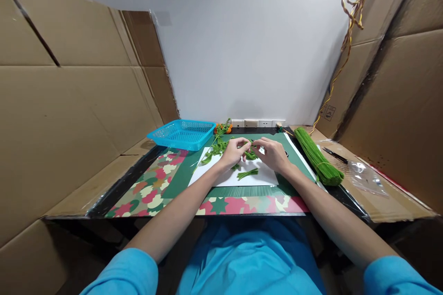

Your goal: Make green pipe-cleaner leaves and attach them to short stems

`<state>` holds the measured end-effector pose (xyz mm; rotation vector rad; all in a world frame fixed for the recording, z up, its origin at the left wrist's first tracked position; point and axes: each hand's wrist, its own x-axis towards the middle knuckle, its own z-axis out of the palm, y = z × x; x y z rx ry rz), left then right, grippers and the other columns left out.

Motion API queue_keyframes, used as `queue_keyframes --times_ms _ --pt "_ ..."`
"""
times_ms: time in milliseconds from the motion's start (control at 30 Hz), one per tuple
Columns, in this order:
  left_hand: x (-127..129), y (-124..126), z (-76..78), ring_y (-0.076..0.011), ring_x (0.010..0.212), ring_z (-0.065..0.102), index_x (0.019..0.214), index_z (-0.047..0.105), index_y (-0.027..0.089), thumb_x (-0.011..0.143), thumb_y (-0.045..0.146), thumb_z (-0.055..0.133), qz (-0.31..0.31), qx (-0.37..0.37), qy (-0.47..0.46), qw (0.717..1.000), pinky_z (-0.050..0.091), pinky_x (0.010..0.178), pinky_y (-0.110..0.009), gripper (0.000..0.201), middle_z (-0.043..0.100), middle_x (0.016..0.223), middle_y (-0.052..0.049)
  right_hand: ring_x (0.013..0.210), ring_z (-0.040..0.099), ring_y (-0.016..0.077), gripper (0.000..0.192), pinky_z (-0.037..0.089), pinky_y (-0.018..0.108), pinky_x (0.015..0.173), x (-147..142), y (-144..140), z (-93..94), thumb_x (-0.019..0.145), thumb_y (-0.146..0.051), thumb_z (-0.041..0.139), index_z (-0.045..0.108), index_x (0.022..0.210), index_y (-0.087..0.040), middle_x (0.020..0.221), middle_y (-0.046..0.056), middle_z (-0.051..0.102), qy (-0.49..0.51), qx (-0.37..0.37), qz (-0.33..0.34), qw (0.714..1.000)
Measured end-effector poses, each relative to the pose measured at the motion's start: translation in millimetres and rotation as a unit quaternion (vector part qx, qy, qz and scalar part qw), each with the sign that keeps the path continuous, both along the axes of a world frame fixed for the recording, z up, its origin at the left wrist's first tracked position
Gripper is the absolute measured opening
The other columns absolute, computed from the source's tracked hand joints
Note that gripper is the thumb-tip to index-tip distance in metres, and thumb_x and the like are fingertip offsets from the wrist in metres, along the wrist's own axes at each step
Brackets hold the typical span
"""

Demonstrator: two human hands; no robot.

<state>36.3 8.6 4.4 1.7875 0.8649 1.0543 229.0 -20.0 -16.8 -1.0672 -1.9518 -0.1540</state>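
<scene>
My left hand (234, 151) and my right hand (272, 153) meet over a white sheet (263, 177) on a green mat (180, 173). Both pinch the same green pipe-cleaner piece (251, 148) between their fingertips. Another short green bent piece (248, 174) lies on the sheet just below my hands. A cluster of shaped green pieces (215, 148) lies on the sheet's far left corner.
A blue plastic basket (182, 133) stands at the back left. A thick bundle of green pipe cleaners (317, 156) lies to the right, with scissors (335, 155) and a clear bag (367, 177) beyond. Orange flowers (220, 128) lie at the back. Cardboard walls enclose both sides.
</scene>
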Motion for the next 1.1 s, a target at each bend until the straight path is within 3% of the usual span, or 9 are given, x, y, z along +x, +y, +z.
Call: queue_keyframes --times_ms 533,800,1100 --pt "4.8 -4.8 0.2 -0.0085 0.044 0.059 0.093 0.066 0.015 0.089 0.048 0.076 0.000 -0.046 -0.019 0.999 0.032 0.034 -0.019 0.035 0.069 0.080 -0.001 0.054 0.051 0.0093 0.026 0.044 0.028 0.059 3.4 4.7 -4.0 0.102 -0.035 0.061 0.082 0.092 -0.024 0.105 0.006 0.073 0.047 0.031 0.007 0.998" --pt "5.7 -3.1 -2.2 -0.0079 0.042 0.058 0.091 0.064 0.016 0.089 0.044 0.076 -0.001 -0.044 -0.023 0.999 0.032 0.034 -0.019 0.030 0.067 0.078 0.000 0.052 0.051 0.0084 0.031 0.044 0.028 0.060 4.0 4.7 -5.6 0.106 -0.044 0.058 0.081 0.098 -0.025 0.108 0.006 0.073 0.028 0.018 0.016 0.999" --pt "4.3 -6.3 5.5 -0.0069 0.040 0.056 0.088 0.064 0.015 0.089 0.033 0.076 -0.013 -0.128 -0.091 0.987 0.028 0.032 -0.019 0.021 0.062 0.073 0.002 0.054 0.053 0.0111 0.029 0.044 0.028 0.059 6.1 2.6 -3.9 0.105 -0.046 0.059 0.079 0.107 -0.025 0.101 0.005 0.075 0.049 0.033 0.000 0.998"
